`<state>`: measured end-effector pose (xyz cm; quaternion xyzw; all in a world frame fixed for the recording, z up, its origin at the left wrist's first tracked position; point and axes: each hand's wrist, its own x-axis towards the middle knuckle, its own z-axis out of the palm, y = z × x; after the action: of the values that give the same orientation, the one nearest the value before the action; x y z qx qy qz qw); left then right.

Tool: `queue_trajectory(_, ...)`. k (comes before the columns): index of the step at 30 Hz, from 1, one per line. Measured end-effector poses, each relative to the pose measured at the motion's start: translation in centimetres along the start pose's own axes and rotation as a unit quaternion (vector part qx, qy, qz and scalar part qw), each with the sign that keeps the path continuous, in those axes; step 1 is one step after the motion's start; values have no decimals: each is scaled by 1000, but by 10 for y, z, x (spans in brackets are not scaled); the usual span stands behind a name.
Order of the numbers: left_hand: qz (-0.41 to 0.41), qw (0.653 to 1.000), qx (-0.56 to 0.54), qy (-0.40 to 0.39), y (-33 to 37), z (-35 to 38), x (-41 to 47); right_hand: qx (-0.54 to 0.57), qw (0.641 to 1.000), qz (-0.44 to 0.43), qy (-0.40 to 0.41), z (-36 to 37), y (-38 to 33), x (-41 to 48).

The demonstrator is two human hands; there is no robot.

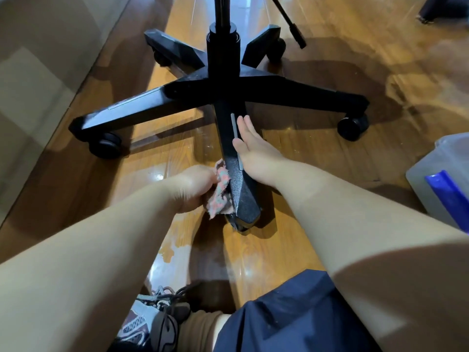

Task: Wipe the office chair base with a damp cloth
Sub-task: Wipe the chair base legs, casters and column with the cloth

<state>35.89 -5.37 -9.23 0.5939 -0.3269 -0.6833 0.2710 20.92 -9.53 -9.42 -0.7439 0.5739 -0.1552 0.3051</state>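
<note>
The left grip (195, 189) was closed around a crumpled pink-and-grey terry cloth (219, 193), held against the left flank of the nearest leg of the black five-armed office chair base (266, 85). The right grip (253, 148) was laid flat, fingers straight, on that leg's right side.

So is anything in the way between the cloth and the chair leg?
Nothing visible is. The left hand holds the cloth right against the left side of the nearest chair leg. The right hand lies flat on the leg's other side, not in the cloth's way.
</note>
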Motion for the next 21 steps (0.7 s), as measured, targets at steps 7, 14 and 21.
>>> queue_trajectory(7, -21, 999, -33, -31, -14, 4, -6, 47, 998, 1, 37, 10, 0, -2)
queue_trajectory(14, -25, 980, 200, -1, 0, -9, -33, 42, 996, 67, -33, -11, -15, -19)
queue_trajectory(21, 70, 992, 63, 85, -17, 9, -58, 378, 880, 279, -74, -27, -23, -85)
